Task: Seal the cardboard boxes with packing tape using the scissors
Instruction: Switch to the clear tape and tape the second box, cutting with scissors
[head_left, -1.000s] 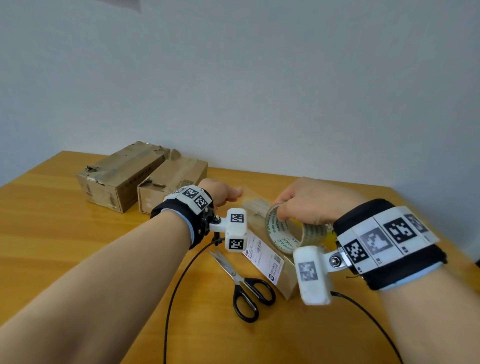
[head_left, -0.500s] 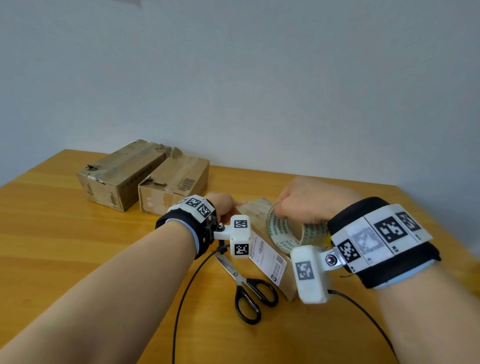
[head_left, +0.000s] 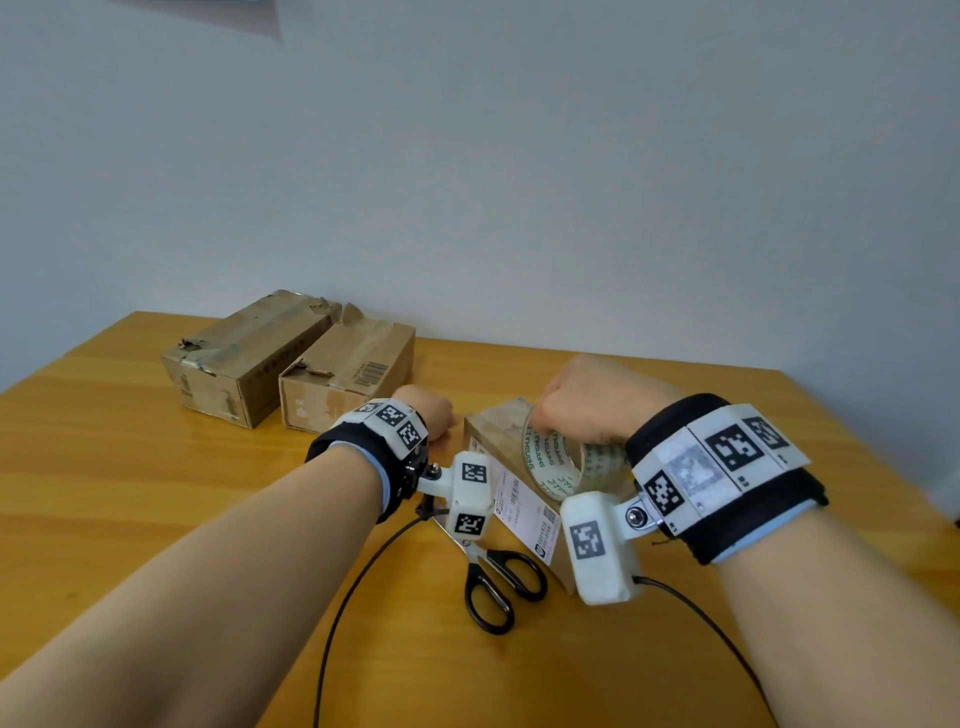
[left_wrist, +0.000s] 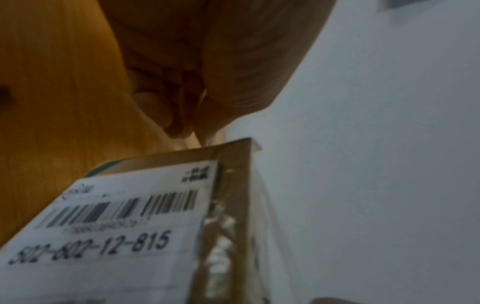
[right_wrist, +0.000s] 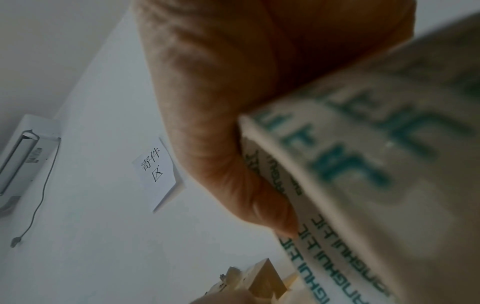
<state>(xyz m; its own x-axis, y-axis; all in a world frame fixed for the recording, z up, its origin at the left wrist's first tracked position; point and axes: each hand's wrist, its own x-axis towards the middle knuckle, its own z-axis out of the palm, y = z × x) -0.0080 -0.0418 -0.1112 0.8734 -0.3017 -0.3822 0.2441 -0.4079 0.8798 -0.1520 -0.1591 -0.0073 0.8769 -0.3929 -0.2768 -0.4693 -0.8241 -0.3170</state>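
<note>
A small cardboard box with a white shipping label lies in front of me. My left hand is at the box's far left end, its thumb and fingers pinched together on the end of the clear tape just beyond the box corner. My right hand grips the tape roll, printed in green, just above the box top. In the right wrist view my thumb lies against the roll. The black-handled scissors lie shut on the table beside the box, untouched.
Two more worn cardboard boxes stand side by side at the back left of the wooden table, close to the wall. Wrist camera cables trail over the table near me.
Both hands have come down toward the small box. The left hand dropped to the box's far left end, and the roll moved lower over the box top.
</note>
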